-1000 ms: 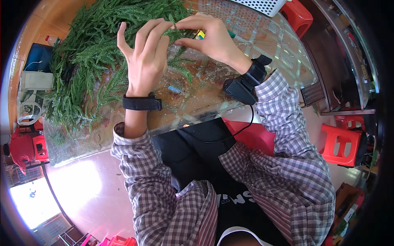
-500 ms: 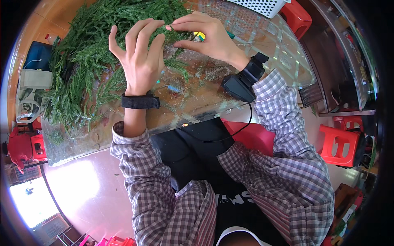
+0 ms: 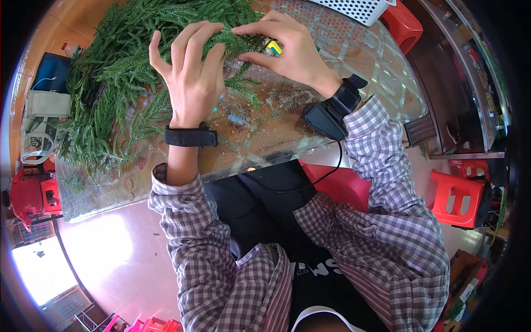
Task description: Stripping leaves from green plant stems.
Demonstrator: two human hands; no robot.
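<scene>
A heap of green artificial pine sprigs [image 3: 130, 69] covers the far left of the table. Over its right edge is my left hand [image 3: 193, 72], fingers bent and apart, with a gap between thumb and fingertips. Facing it from the right, my right hand [image 3: 293, 48] has its index finger and thumb stretched left and spread, with nothing visible between the tips. Partly behind that hand shows a small yellow and green object [image 3: 273, 48], its kind unclear. A loose sprig [image 3: 241, 88] lies below the hands. Greenery behind my fingers is partly hidden.
Clear sheeting with scattered bits covers the patterned table [image 3: 260, 130]. A white perforated basket [image 3: 357, 10] stands at the far right, beside a red stool [image 3: 402, 27]. Another red stool [image 3: 456, 196] is on the right. A cable hangs from the black device [image 3: 323, 119] on my right wrist.
My right hand has shifted slightly right, widening the gap between its fingertips and my left hand. More of the yellow and green object shows. My left hand has barely moved.
</scene>
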